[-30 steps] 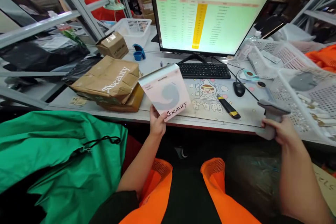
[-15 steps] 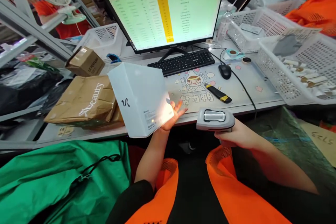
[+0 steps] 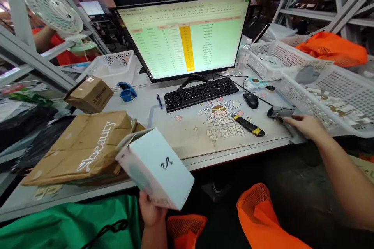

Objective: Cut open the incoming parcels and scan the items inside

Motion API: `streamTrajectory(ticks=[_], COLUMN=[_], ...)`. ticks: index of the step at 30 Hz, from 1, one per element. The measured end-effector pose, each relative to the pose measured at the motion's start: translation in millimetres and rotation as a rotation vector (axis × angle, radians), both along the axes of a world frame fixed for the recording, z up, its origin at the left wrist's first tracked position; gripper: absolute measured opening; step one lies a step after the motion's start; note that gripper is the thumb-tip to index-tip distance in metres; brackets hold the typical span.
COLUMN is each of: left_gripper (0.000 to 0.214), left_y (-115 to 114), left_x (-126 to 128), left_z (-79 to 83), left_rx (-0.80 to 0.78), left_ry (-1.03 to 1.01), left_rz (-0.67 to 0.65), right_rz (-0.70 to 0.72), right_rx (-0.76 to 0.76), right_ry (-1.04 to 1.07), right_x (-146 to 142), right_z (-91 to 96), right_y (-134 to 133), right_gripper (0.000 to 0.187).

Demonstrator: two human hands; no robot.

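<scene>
My left hand (image 3: 152,212) is closed on the lower edge of a tilted pale-blue carton box (image 3: 166,167), held just off the desk's front edge. A black squiggle marks the face turned upward, and a greyish flap edge shows at its far left. My right hand (image 3: 306,125) is at the right side of the desk, its fingers around the handle of a grey barcode scanner (image 3: 279,112). The scanner's head rests low over the mat, close to the mouse (image 3: 250,100). A black-and-yellow utility knife (image 3: 248,125) lies on the printed desk mat (image 3: 187,132).
Left of the box lie a brown "beauty" package (image 3: 78,144) and a small brown carton (image 3: 90,95). The monitor (image 3: 187,39) stands behind the keyboard (image 3: 201,94). White baskets (image 3: 321,93) line the right side. A green cloth bag (image 3: 73,221) hangs low at left.
The box has moved down towards me and turned, bringing its squiggle face upward. My right hand has carried the scanner away to the right, down near the mat. The view has tipped upward.
</scene>
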State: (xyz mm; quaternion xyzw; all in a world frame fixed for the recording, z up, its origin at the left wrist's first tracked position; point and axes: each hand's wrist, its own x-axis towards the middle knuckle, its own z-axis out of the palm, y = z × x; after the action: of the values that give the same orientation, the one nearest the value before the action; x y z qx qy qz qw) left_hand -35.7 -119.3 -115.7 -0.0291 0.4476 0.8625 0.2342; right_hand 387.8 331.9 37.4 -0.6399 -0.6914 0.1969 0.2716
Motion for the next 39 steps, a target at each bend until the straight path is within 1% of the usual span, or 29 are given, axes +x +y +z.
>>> streamTrajectory(ticks=[1,2,3,4,5,6,7,9,10,11,13,16,19,21,23,24,25,26,27,28,29,31,32,33,34,35,36,38,39], left_gripper=[0.047,0.047,0.050,0.053,0.056,0.060,0.063,0.072,0.077,0.081,0.084,0.081,0.081,0.083,0.083,0.082,0.081,0.082,0.085,0.090,0.096,0.101,0.099,0.094,0.087,0.080,0.075,0.067,0.063], left_y=[-10.5,-18.9,-24.7,-27.5,-27.4,-25.1,-21.3,-13.5,-11.2,-10.7,-14.8,-26.0,-28.8,-21.3,-4.5,7.9,23.0,40.6,59.9,80.2,100.1,134.1,145.9,153.6,157.1,157.0,153.7,141.1,133.5], left_x=[1.3,3.4,6.3,10.0,14.5,19.4,24.3,32.0,34.4,35.8,36.9,38.6,43.8,49.1,55.5,59.3,63.7,69.0,75.5,83.4,92.9,115.2,125.9,134.6,140.2,142.0,140.2,128.6,120.3], left_z=[-8.9,-16.6,-22.6,-26.8,-29.0,-29.1,-27.5,-20.9,-17.0,-13.5,-10.1,-14.9,-22.6,-23.3,-18.4,-13.7,-7.5,0.2,9.4,19.5,30.2,50.8,59.5,66.4,71.3,74.0,74.6,71.2,68.2], left_rx=[0.004,-0.001,-0.021,-0.056,-0.100,-0.145,-0.185,-0.245,-0.269,-0.288,-0.318,-0.355,-0.349,-0.316,-0.295,-0.291,-0.287,-0.285,-0.283,-0.275,-0.266,-0.188,-0.130,-0.078,-0.043,-0.034,-0.053,-0.131,-0.167], left_ry=[-0.008,-0.007,-0.003,0.002,0.009,0.016,0.017,-0.009,-0.027,-0.042,-0.065,-0.060,0.043,0.122,0.221,0.292,0.363,0.428,0.485,0.535,0.600,0.766,0.850,0.923,0.977,1.006,1.008,0.969,0.958], left_rz=[-0.022,-0.034,-0.045,-0.057,-0.067,-0.079,-0.091,-0.099,-0.091,-0.082,-0.058,-0.044,-0.112,-0.175,-0.238,-0.281,-0.328,-0.379,-0.441,-0.519,-0.622,-0.905,-1.047,-1.165,-1.246,-1.287,-1.294,-1.249,-1.213], right_rz=[-0.018,-0.033,-0.010,0.053,0.173,0.364,0.496,0.575,0.588,0.594,0.618,0.642,0.621,0.648,0.813,0.931,1.066,1.125,1.102,1.004,0.866,0.540,0.387,0.249,0.120,-0.009,-0.135,-0.383,-0.500], right_rx=[0.067,0.113,0.150,0.164,0.161,0.148,0.144,0.160,0.166,0.166,0.162,0.139,0.103,0.100,0.010,-0.087,-0.235,-0.369,-0.455,-0.482,-0.476,-0.386,-0.320,-0.246,-0.157,-0.053,0.060,0.262,0.322], right_ry=[-0.078,-0.129,-0.165,-0.185,-0.198,-0.235,-0.285,-0.315,-0.327,-0.334,-0.352,-0.364,-0.339,-0.151,0.158,0.318,0.425,0.511,0.590,0.686,0.788,0.997,1.085,1.147,1.175,1.158,1.097,0.886,0.773], right_x=[-12.2,-31.0,-56.4,-87.2,-121.5,-157.0,-191.2,-247.9,-267.9,-282.1,-296.2,-299.2,-294.5,-280.1,-249.5,-228.0,-203.2,-176.3,-149.0,-122.8,-98.9,-59.4,-42.2,-24.7,-5.3,17.1,42.8,100.7,129.8], right_z=[0.2,0.1,-0.6,-2.0,-4.3,-7.4,-10.8,-17.5,-20.2,-22.4,-24.5,-19.9,-7.0,-2.4,-9.4,-18.0,-29.3,-42.0,-54.4,-64.9,-72.4,-76.3,-73.2,-67.6,-59.9,-50.5,-39.8,-16.4,-4.8], right_y=[-0.6,-1.8,-2.4,-1.5,1.3,5.8,11.5,23.3,28.4,32.8,40.0,48.0,42.2,19.1,-24.4,-52.8,-84.1,-116.7,-148.9,-179.0,-205.4,-241.1,-248.2,-248.3,-242.6,-233.5,-223.8,-214.1,-218.5], right_gripper=[0.032,0.036,0.041,0.041,0.039,0.040,0.043,0.052,0.056,0.061,0.064,0.058,0.060,0.068,0.079,0.086,0.096,0.106,0.115,0.120,0.121,0.112,0.104,0.098,0.093,0.091,0.091,0.092,0.090])
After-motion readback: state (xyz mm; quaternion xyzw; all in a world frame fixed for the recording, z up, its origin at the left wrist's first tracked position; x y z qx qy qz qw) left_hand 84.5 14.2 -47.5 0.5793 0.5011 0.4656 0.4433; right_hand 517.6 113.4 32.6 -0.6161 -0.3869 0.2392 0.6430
